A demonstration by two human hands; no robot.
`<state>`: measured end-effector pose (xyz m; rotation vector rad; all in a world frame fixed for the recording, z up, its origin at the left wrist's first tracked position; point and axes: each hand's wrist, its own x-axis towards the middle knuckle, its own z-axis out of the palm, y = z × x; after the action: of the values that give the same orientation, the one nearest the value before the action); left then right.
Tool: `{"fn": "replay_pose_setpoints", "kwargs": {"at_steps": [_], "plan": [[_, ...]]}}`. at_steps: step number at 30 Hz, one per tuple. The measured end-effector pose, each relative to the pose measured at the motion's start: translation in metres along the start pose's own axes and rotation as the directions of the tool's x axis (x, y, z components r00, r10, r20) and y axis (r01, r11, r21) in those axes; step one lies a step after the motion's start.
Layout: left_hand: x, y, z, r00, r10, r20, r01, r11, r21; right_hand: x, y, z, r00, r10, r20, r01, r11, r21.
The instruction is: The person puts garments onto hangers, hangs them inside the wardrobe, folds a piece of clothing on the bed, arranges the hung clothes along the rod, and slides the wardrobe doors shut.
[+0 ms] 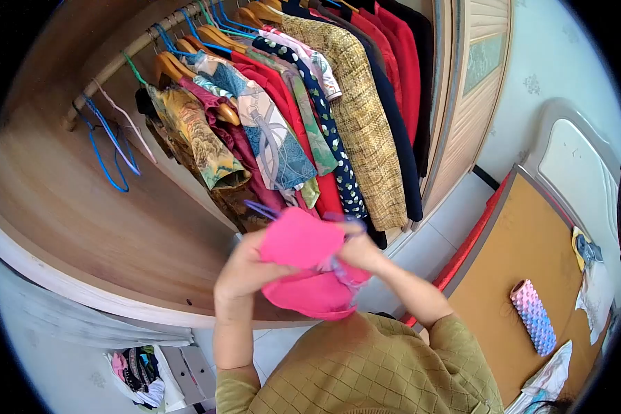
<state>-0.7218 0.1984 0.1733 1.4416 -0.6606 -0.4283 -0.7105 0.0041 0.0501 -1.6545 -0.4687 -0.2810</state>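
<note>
A bright pink garment (303, 238) is held up in front of my chest, with its lower part hanging in a fold. My left hand (250, 265) grips its left side, fingers partly hidden behind the cloth. On the right side, my right hand (357, 247) is closed on the same garment, slightly blurred. A purple-blue hanger (261, 209) sticks out at the upper left of the pink cloth; most of it is hidden. Just beyond my hands hang the clothes in the wardrobe, among them a yellow tweed coat (366, 117).
A wooden rail (110, 71) carries many clothes, with empty blue hangers (110, 141) at its left end. To the right is a bed (493, 259) with a bumpy roller (533, 317) and cloths. A drawer unit (186, 372) and clothes pile (139, 372) are at the lower left.
</note>
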Motion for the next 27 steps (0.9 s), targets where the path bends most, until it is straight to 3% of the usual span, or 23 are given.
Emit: {"fn": "replay_pose_setpoints", "kwargs": {"at_steps": [1, 2, 3, 5, 6, 7, 8, 9, 10, 11, 14, 18, 21, 22, 24, 26, 27], "plan": [[-0.003, -0.001, -0.006, 0.994, 0.021, -0.11, -0.014, 0.998, 0.064, 0.008, -0.003, -0.012, 0.989, 0.002, -0.146, -0.004, 1.0, -0.013], [-0.006, -0.005, -0.013, 0.975, 0.04, -0.219, -0.012, 0.991, 0.13, 0.019, -0.005, -0.028, 0.984, 0.081, -0.158, -0.07, 0.995, 0.076], [-0.008, -0.011, -0.021, 0.967, -0.022, -0.254, 0.06, 0.988, 0.144, 0.028, -0.016, -0.041, 0.987, -0.009, -0.162, 0.02, 0.998, 0.067], [-0.009, -0.027, -0.017, 0.963, -0.045, -0.266, 0.054, 0.998, 0.024, 0.044, -0.048, -0.054, 0.999, -0.052, 0.015, 0.052, 0.999, -0.004], [-0.006, -0.035, -0.01, 0.963, -0.048, -0.267, 0.041, 0.999, -0.034, 0.045, -0.067, -0.047, 0.997, -0.063, 0.033, 0.06, 0.994, 0.093], [-0.002, -0.043, 0.002, 0.975, 0.047, -0.217, -0.036, 0.998, 0.053, 0.046, -0.086, -0.036, 0.996, -0.079, 0.049, 0.069, 0.98, 0.188], [0.002, -0.057, 0.011, 0.989, -0.003, -0.15, 0.009, 0.999, 0.039, 0.049, -0.1, -0.025, 0.993, -0.099, 0.067, 0.076, 0.956, 0.283], [0.006, -0.068, 0.023, 0.995, -0.078, -0.055, 0.081, 0.995, 0.05, 0.051, -0.11, -0.014, 0.983, -0.144, 0.112, 0.112, 0.961, 0.255], [0.009, -0.086, 0.038, 0.995, -0.048, -0.091, 0.058, 0.992, 0.109, 0.054, -0.116, -0.005, 0.969, -0.188, 0.16, 0.149, 0.962, 0.229], [0.013, -0.093, 0.045, 0.982, -0.181, -0.046, 0.185, 0.973, 0.136, 0.056, -0.118, 0.0, 0.962, -0.191, 0.194, 0.162, 0.975, 0.154], [0.02, -0.131, 0.047, 0.951, -0.244, -0.189, 0.224, 0.967, -0.121, 0.052, -0.117, 0.0, 0.995, -0.043, 0.087, 0.027, 0.982, 0.185], [0.015, -0.133, 0.011, 0.938, -0.112, -0.329, 0.065, 0.986, -0.152, 0.048, -0.082, -0.037, 0.965, -0.26, 0.027, 0.257, 0.928, -0.27], [0.011, -0.086, -0.009, 0.886, -0.113, -0.45, -0.072, 0.925, -0.373, 0.012, -0.045, -0.058, 0.996, 0.073, 0.051, -0.068, 0.994, -0.09], [0.012, -0.075, -0.018, 0.883, -0.076, -0.463, -0.147, 0.892, -0.427, 0.0, -0.033, -0.052, 0.98, 0.199, -0.017, -0.193, 0.966, 0.173], [0.017, -0.041, -0.02, 0.897, -0.006, -0.441, -0.193, 0.895, -0.403, -0.021, -0.016, -0.04, 0.96, 0.203, -0.191, -0.15, 0.954, 0.26], [0.032, -0.027, -0.025, 0.864, 0.052, -0.5, -0.258, 0.9, -0.351, -0.041, 0.02, -0.025, 0.888, 0.377, -0.264, -0.239, 0.867, 0.437], [0.034, -0.018, -0.027, 0.902, 0.052, -0.428, -0.256, 0.864, -0.434, -0.047, 0.026, -0.017, 0.822, 0.526, -0.221, -0.381, 0.795, 0.472]]}}
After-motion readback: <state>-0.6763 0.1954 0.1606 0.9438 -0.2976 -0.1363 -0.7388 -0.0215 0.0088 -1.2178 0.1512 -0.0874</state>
